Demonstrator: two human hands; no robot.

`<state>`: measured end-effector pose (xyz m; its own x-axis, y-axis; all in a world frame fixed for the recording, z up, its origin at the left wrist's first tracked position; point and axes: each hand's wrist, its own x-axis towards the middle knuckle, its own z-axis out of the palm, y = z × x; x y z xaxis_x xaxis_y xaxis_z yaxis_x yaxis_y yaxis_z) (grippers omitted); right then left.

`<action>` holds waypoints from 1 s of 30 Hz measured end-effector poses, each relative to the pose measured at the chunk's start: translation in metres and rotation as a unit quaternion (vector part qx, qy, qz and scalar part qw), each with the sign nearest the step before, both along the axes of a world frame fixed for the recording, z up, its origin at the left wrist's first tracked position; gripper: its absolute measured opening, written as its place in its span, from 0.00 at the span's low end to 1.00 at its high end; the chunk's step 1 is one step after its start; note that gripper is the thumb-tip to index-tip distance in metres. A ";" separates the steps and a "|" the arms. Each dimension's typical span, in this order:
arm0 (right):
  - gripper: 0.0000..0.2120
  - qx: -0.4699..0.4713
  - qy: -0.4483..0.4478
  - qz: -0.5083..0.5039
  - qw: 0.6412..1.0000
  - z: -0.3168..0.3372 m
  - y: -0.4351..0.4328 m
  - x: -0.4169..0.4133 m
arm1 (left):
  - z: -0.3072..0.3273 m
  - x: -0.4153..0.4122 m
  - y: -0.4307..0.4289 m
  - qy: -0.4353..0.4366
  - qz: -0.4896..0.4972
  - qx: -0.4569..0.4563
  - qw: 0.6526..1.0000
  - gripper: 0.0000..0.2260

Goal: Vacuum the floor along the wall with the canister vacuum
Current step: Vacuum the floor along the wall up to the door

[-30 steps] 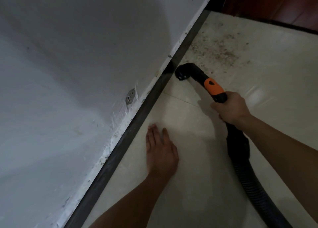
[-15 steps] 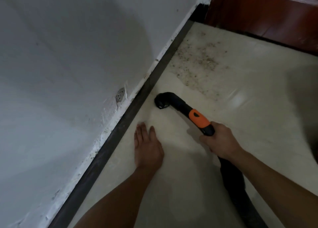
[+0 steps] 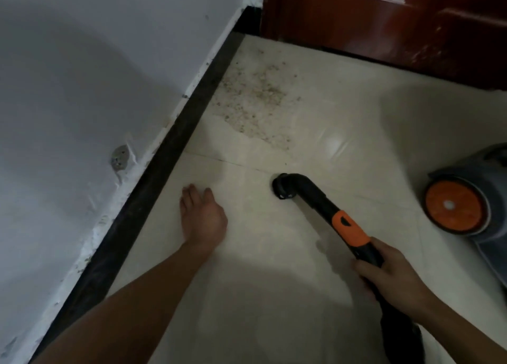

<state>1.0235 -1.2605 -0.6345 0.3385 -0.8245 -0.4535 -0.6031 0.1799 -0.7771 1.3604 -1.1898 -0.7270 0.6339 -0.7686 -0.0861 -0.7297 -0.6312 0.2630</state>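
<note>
My right hand (image 3: 389,276) grips the black vacuum handle with an orange band (image 3: 348,227). Its bent black nozzle end (image 3: 284,189) points down at the pale tiled floor (image 3: 274,295), well away from the wall. My left hand (image 3: 201,218) rests flat on the tile, fingers straight, beside the dark baseboard (image 3: 175,138). A patch of brown grit (image 3: 255,100) lies on the floor ahead, near the baseboard. The grey canister vacuum with an orange wheel (image 3: 452,206) sits at the right edge. The black hose (image 3: 400,333) runs down past my right wrist.
A white wall (image 3: 96,75) with chipped plaster and a small metal plate (image 3: 120,157) runs along the left. A dark red wooden door (image 3: 397,20) closes the far end. Open tile lies between the nozzle and the grit.
The nozzle has pulled back from the baseboard toward me and to the right. The view has swung right, bringing the canister into sight. My left hand stays flat on the floor.
</note>
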 end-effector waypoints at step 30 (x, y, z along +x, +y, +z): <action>0.06 -0.167 0.018 -0.072 0.983 -0.025 -0.091 0.096 | -0.015 -0.002 -0.057 -0.037 0.014 -0.027 0.999 0.25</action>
<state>1.1191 -1.3519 -0.6594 0.1953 -0.9676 -0.1598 -0.6183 0.0050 -0.7859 1.3583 -1.2464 -0.7418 0.6582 -0.7528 0.0031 -0.7308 -0.6380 0.2427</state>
